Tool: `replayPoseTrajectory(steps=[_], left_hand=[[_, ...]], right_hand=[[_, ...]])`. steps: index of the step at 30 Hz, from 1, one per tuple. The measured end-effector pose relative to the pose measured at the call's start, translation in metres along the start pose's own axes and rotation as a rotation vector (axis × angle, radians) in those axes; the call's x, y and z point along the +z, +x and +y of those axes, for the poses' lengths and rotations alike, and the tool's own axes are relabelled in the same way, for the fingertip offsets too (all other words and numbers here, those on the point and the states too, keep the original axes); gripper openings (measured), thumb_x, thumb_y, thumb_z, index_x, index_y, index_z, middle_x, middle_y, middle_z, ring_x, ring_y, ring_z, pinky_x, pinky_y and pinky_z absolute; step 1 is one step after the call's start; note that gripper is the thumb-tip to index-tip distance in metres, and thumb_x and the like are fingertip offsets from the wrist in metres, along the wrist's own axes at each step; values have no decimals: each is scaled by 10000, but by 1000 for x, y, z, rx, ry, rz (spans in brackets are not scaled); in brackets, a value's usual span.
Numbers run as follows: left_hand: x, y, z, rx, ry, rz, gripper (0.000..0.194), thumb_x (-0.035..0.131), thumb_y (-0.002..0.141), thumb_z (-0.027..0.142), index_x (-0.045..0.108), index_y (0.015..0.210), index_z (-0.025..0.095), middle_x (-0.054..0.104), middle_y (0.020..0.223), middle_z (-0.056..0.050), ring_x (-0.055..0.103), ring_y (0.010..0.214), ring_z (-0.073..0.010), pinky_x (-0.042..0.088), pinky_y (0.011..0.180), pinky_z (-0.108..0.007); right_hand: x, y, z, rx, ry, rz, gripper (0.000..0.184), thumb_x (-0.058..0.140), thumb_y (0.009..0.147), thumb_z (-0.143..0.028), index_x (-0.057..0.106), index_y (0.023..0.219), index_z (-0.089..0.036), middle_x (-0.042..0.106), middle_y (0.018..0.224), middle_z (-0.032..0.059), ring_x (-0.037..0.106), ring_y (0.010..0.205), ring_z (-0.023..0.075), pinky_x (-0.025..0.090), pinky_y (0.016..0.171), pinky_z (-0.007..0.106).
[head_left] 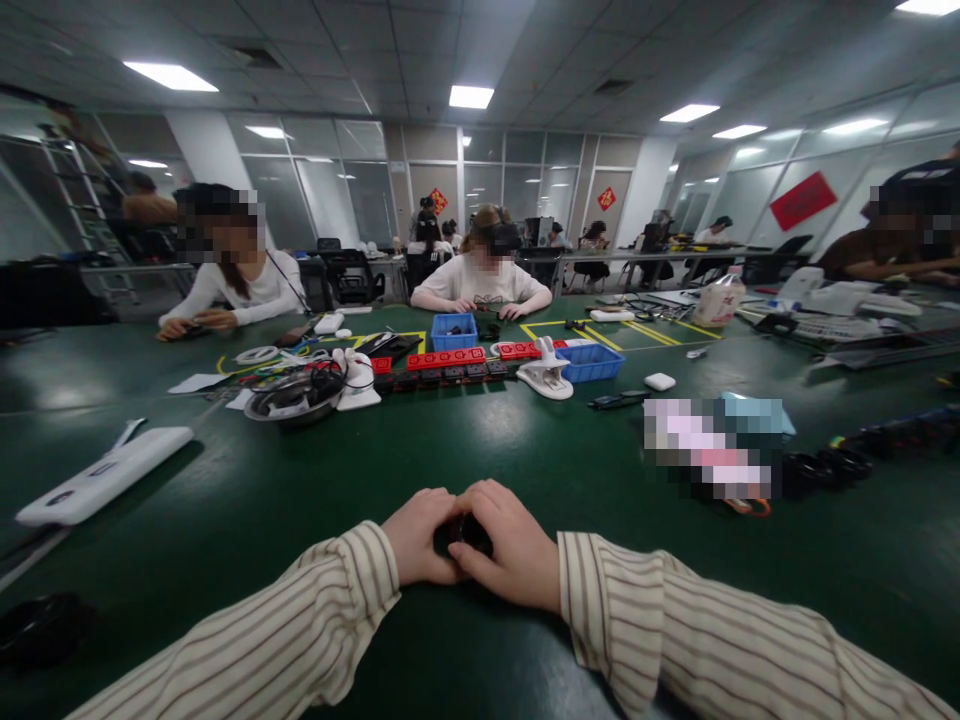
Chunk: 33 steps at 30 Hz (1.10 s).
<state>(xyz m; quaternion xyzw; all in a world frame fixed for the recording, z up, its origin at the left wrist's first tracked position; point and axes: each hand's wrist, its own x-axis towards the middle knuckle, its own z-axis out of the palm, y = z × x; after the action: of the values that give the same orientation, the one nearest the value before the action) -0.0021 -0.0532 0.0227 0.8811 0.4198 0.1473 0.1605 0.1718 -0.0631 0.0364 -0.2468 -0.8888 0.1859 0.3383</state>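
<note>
Close in front of me, a small glossy black rounded part (475, 536) sits between my two hands; its exact kind is hidden by the fingers. My left hand (421, 538) is closed around its left side. From the right, my right hand (517, 552) wraps over it, thumb across the front and fingers over the top. The fingertips of both hands meet at the part. Both hands are low over the green tabletop (330, 470).
At left lie a white power strip (112, 475) and a black coiled item (41, 625). Ahead are a metal bowl (292, 412), red socket strips (446, 358), a white clip stand (546, 372) and a blue bin (592, 362). Black coils (825, 466) line the right. Co-workers sit opposite.
</note>
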Motion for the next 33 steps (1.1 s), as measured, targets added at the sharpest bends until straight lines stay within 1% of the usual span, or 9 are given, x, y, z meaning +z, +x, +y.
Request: replayPoseTrajectory(steps=[6,9,12,17,20,23,28,30,33], left_hand=[[2,1,-5,72,28,-23,231,706,541,262,525,648,164,505,654,37,482,664,-157,352,645,-267],[1,0,-3,69,60,-30,244,700,558,293,558,712,170,546,715,19,509,705,-181,374,680,-288],[-1,-1,2,58,54,-10,344,696,590,368,573,840,166,576,827,-12,531,775,-213,394,721,-321],[-1,-2,10,-44,78,-9,621,720,545,542,534,1003,165,584,872,-34,537,787,-236,417,738,-357],[0,-2,12,-43,116,-24,527,696,598,507,541,965,162,587,855,-37,531,777,-234,408,721,-364],[1,-2,9,-49,120,-28,393,684,620,443,558,859,158,568,783,-25,517,741,-218,397,690,-341],[4,0,0,-38,76,-23,331,717,574,381,548,749,157,542,734,-6,498,714,-195,388,673,-303],[5,1,-3,-20,76,-22,320,727,562,361,545,731,158,544,733,0,498,716,-189,386,682,-296],[5,2,-7,23,66,-50,307,723,575,375,561,738,171,561,744,10,511,730,-184,386,723,-296]], right_hand=[[-3,0,-2,-294,89,-35,232,367,634,-137,483,832,-170,557,795,52,499,786,171,412,752,328],[-3,0,-4,-335,78,-14,233,380,656,-154,501,855,-174,577,838,53,495,876,189,394,829,361],[-4,-1,-6,-243,32,51,234,421,720,-209,509,933,-164,569,945,68,466,925,205,362,876,393],[0,-2,-4,50,-93,46,261,539,755,-316,501,953,-149,518,937,72,430,879,206,362,797,370],[3,-1,-2,128,-146,34,284,607,729,-348,490,900,-153,502,890,54,419,833,191,355,750,338],[3,1,-1,144,-162,-10,242,629,721,-325,499,833,-154,498,856,42,419,815,182,350,737,325],[-1,1,-1,53,-87,-39,169,577,712,-230,520,853,-156,528,875,43,443,832,178,365,759,326],[-1,1,0,-30,-35,-28,157,513,696,-185,522,852,-162,549,878,47,460,844,180,373,772,333],[-1,2,2,-217,58,-47,179,412,672,-133,514,815,-172,582,859,45,497,857,169,387,804,337]])
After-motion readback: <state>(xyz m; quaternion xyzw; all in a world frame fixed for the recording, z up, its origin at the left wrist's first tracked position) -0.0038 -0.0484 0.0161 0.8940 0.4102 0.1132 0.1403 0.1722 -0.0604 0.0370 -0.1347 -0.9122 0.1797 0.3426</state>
